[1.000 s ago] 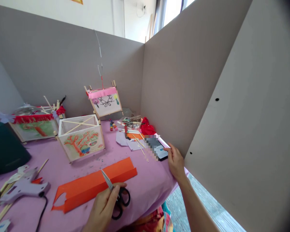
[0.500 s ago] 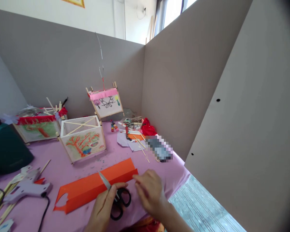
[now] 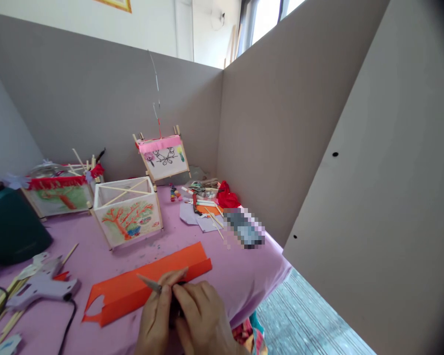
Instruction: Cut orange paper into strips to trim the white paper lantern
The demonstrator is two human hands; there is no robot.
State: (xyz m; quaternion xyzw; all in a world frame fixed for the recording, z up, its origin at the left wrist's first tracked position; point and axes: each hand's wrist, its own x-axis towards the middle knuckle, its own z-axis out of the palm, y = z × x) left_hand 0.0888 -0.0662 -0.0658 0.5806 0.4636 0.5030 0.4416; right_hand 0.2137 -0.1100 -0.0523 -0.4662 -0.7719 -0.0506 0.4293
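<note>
A pair of scissors (image 3: 151, 284) is held between both hands over the near part of the table, its blades pointing left. My left hand (image 3: 154, 315) is closed around the scissors near the base of the blades. My right hand (image 3: 204, 313) is closed about the black handles, which are mostly hidden by the fingers. Just beyond the hands lies a folded sheet of orange paper (image 3: 122, 294), with a rounded cut-out at its left end.
A lilac glue gun (image 3: 40, 291) and wooden sticks lie at left beside a dark green container (image 3: 13, 224). Behind the paper stand paper lanterns, one with a painted tree (image 3: 131, 222). A pixelated flat object (image 3: 246, 229) sits near the right edge, by pens and red cloth (image 3: 227, 196).
My right hand has moved left and down from beside the paper onto the scissors' handles. The scissors have tilted flatter, their tips shifting left. The orange paper stays in place.
</note>
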